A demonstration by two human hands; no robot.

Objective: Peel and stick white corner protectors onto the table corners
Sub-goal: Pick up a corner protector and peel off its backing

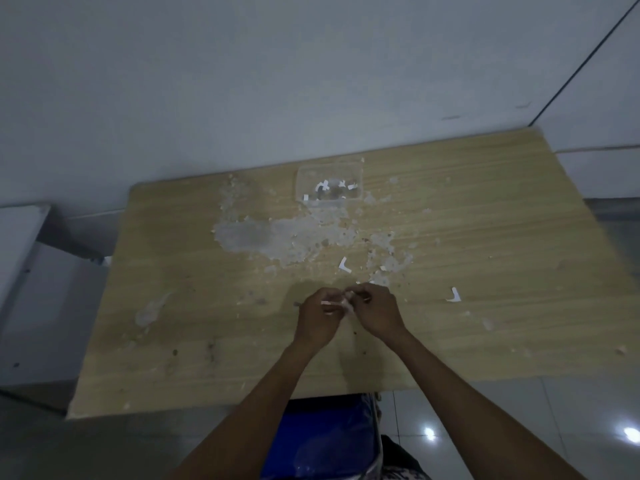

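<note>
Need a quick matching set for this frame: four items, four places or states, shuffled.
Items:
1. clear plastic container
2. white L-shaped scrap
3. white curved scrap
4. small white corner protector

Places:
A. pinched between left hand and right hand
B. far side of the wooden table, white pieces inside
C. lying right of the hands
D. lying just beyond the hands

Pairs: 1-B, 2-D, 3-C, 4-A

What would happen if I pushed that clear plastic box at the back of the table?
The clear plastic box looks thin and holds only a few white pieces, so it would probably slide easily. It sits low and wide, so tipping seems unlikely.
</note>
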